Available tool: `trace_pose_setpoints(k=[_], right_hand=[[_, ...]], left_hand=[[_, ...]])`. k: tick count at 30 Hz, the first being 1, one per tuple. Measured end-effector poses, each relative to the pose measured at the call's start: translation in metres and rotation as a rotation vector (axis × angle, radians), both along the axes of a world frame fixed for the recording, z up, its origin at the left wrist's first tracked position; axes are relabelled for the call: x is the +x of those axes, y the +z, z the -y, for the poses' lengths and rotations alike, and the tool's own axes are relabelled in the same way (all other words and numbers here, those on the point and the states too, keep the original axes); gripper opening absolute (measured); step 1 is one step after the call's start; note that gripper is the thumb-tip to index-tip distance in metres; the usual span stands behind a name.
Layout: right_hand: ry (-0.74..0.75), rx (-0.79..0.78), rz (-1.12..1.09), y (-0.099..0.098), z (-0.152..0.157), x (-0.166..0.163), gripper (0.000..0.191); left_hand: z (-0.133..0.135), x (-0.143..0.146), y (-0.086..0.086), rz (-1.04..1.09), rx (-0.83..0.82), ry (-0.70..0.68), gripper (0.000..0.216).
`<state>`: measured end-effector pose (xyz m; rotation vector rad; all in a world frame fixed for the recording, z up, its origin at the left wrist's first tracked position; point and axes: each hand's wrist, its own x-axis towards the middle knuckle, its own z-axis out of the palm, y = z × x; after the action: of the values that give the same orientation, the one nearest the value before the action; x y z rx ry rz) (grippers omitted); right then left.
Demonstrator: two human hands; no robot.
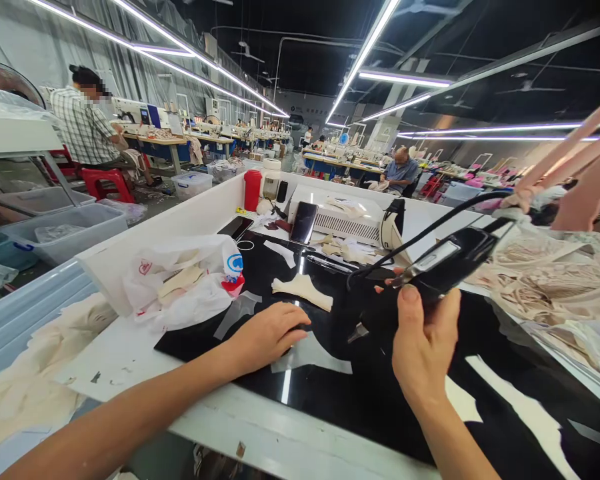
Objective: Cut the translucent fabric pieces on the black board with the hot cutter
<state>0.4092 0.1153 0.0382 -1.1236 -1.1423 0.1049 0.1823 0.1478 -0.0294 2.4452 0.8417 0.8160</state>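
Observation:
My right hand [427, 340] is closed round a black corded hand tool [455, 260] with a silver panel, raised above the black table top; its exact kind is unclear. A thick black cord [430, 223] loops beside the tool. Below it, a small metal tip [359, 331] shows against the dark surface, its owner unclear. My left hand [267, 333] lies low over the table, fingers loosely stretched and slightly bent, at the edge of a translucent cut piece [315, 357]. Beyond it lies a cream shaped fabric piece [303, 291].
A white plastic bag [180, 283] sits at left, near a phone [304, 222] and a red cup [253, 190]. White strips [523, 400] lie at right, beside heaped beige garments [570, 273]. A white rim [145, 233] borders the table. Co-workers sit farther off.

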Motion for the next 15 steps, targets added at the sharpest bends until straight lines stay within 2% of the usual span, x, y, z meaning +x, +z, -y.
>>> trace_pose_setpoints(k=[3,4,6,7,8,9,10,11,13,15], right_hand=[[-0.245,-0.044,0.244,0.001,0.01,0.018,0.042],[-0.281,-0.008,0.241,0.0,0.013,0.023,0.045],[-0.292,0.148,0.126,-0.004,0.02,0.03,0.063],[-0.277,0.228,0.084,-0.009,0.023,0.032,0.07],[-0.26,0.278,0.11,-0.014,0.026,0.033,0.065],[-0.217,0.283,0.225,-0.02,0.028,0.034,0.046],[-0.14,0.19,0.424,-0.028,0.029,0.033,0.026],[-0.009,0.157,0.633,-0.036,0.029,0.03,0.016],[0.132,0.123,0.811,-0.052,0.026,0.022,0.023],[0.197,-0.002,0.82,-0.065,0.02,0.012,0.032]], left_hand=[[-0.003,0.0,-0.008,-0.016,-0.019,0.066,0.022],[-0.004,0.0,-0.009,-0.022,-0.023,0.064,0.021],[-0.004,0.0,-0.011,-0.029,-0.024,0.056,0.014],[-0.004,0.001,-0.01,-0.03,-0.025,0.057,0.011],[-0.004,0.002,-0.01,-0.032,-0.028,0.057,0.008],[-0.004,0.003,-0.009,-0.034,-0.033,0.057,0.007],[-0.004,0.003,-0.008,-0.035,-0.04,0.054,0.007],[-0.005,0.004,-0.007,-0.037,-0.049,0.049,0.007],[-0.005,0.005,-0.005,-0.033,-0.077,0.038,0.006],[-0.004,0.005,-0.002,-0.017,-0.116,0.035,0.002]])
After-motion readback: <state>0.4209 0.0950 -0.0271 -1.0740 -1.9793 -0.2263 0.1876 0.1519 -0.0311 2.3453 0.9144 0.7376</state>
